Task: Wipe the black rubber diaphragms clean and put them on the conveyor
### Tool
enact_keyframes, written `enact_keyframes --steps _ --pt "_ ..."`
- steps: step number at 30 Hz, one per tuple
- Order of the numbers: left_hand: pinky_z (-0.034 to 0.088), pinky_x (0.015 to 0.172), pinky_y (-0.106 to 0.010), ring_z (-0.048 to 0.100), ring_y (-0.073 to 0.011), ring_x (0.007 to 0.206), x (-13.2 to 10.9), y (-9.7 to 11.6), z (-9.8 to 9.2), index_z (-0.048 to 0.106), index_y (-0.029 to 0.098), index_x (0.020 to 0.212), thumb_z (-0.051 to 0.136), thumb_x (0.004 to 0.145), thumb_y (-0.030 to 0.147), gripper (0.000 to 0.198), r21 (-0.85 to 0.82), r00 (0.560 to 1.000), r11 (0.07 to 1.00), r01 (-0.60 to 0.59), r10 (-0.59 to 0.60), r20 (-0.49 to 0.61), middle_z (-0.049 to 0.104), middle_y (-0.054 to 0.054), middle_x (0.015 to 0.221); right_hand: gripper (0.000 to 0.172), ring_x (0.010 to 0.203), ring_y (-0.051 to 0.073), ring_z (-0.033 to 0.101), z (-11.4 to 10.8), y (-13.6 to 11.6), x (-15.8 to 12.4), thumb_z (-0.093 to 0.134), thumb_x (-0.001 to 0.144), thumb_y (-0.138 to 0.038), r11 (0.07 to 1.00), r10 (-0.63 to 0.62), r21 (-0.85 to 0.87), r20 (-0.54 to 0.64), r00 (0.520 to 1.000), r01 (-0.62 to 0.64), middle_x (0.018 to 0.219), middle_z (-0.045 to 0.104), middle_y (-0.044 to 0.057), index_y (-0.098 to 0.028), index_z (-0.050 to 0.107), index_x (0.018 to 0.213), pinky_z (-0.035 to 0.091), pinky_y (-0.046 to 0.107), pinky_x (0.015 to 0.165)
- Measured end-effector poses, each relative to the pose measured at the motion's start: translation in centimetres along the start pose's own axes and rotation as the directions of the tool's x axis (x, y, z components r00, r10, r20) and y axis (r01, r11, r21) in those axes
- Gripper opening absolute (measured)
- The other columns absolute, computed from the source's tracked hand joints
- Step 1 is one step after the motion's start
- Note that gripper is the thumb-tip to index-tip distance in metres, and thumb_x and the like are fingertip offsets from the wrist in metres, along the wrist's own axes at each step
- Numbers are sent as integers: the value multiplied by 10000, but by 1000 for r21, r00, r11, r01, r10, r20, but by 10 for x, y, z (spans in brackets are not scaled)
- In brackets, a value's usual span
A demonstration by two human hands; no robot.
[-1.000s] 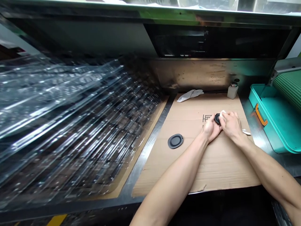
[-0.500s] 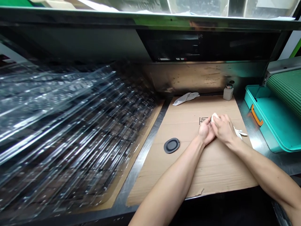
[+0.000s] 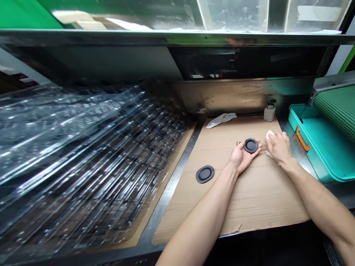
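My left hand [image 3: 242, 157] is palm up, with a small dark grey oval part [image 3: 251, 145] resting in it. The fingers curl around the part's far edge, and its raised inner ring faces upward. To the right, my right hand [image 3: 280, 147] pinches a folded white cloth [image 3: 270, 135], apart from the left hand. A second dark oval part [image 3: 205, 174] lies flat on the cardboard sheet [image 3: 194, 207], left of my left forearm. Partly hidden beneath my right hand is a thin pale item [image 3: 268, 153] that I cannot make out.
Clear plastic trays [image 3: 91, 166] are stacked on the left. At the cardboard's back edge lie a white glove-like cloth [image 3: 221, 120] and a small bottle with a metal cap [image 3: 269, 112]. A turquoise bin [image 3: 318, 159] stands right, beside a green conveyor belt [image 3: 337, 96]. A metal shelf edge [image 3: 177, 38] spans above.
My right hand has moved right, away from my left hand, carrying the white cloth. The oval part in my left palm, covered before, now shows. The camera view has shifted slightly.
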State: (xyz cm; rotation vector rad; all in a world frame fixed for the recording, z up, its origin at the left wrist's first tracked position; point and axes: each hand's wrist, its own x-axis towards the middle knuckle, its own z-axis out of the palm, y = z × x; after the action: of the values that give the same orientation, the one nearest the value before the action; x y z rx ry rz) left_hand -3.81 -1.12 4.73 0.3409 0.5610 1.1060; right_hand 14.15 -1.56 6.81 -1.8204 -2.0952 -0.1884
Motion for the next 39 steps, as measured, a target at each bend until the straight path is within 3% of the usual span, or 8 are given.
enact_keyframes --steps 3,8,17,23,25,28,32,39 --pt "538 1001 -372 710 -248 1094 -7 -4 3 635 123 1171 622 979 344 293 196 986 967 -163 167 -6 712 -177 1219 358 1092 318 524 3 29 6 459 1024 -360 996 93 12 -28 995 -93 1210 686 153 -177 749 1124 384 411 941" --pt "330 1229 -386 475 -285 1436 -29 -18 18 477 279 1478 934 663 173 940 576 815 617 -537 555 165 592 -130 1442 372 1066 313 549 14 44 9 483 1007 -394 992 128 1 51 990 -128 1133 700 153 -186 746 1169 387 394 923" --pt "326 1228 -410 517 -297 1377 -40 -24 23 401 253 1554 908 730 283 967 713 651 241 -659 657 380 638 -117 1379 400 1069 311 566 22 48 12 498 997 -415 994 109 -13 53 993 -108 1114 706 157 -173 744 1200 399 394 945" --pt "446 1132 -423 592 -258 1271 -27 -25 11 335 228 1572 862 794 375 951 743 496 -149 -652 657 567 657 -123 1361 436 1105 329 558 20 46 11 496 994 -443 991 136 -16 63 989 -135 1183 699 154 -191 723 1268 421 403 938" --pt "475 1090 -390 621 -248 1235 -26 -24 10 479 223 1473 805 849 428 733 757 520 -127 -641 653 550 677 -121 1326 442 1106 330 561 19 46 11 494 991 -450 990 140 -18 67 988 -139 1180 699 152 -193 722 1269 428 403 931" --pt "521 941 -313 695 -210 1047 -24 -22 10 667 208 1179 630 968 508 369 827 672 72 -558 624 399 740 -91 1137 455 1095 327 571 18 48 11 489 987 -469 990 137 -25 61 989 -136 1155 700 152 -198 725 1265 435 406 924" --pt "506 730 -274 674 -147 713 -19 -15 13 621 201 1021 469 1037 521 355 883 829 289 -371 532 174 693 -35 887 468 1089 320 576 22 52 11 498 969 -496 989 146 -1 24 989 -146 1176 694 147 -215 725 1266 444 406 912" --pt "528 864 -328 678 -162 857 -64 34 -6 503 201 1170 635 946 321 287 931 803 179 -319 572 165 674 -95 1122 472 1112 331 567 24 54 12 504 948 -525 983 178 40 26 984 -179 1198 682 142 -238 723 1252 449 405 882"
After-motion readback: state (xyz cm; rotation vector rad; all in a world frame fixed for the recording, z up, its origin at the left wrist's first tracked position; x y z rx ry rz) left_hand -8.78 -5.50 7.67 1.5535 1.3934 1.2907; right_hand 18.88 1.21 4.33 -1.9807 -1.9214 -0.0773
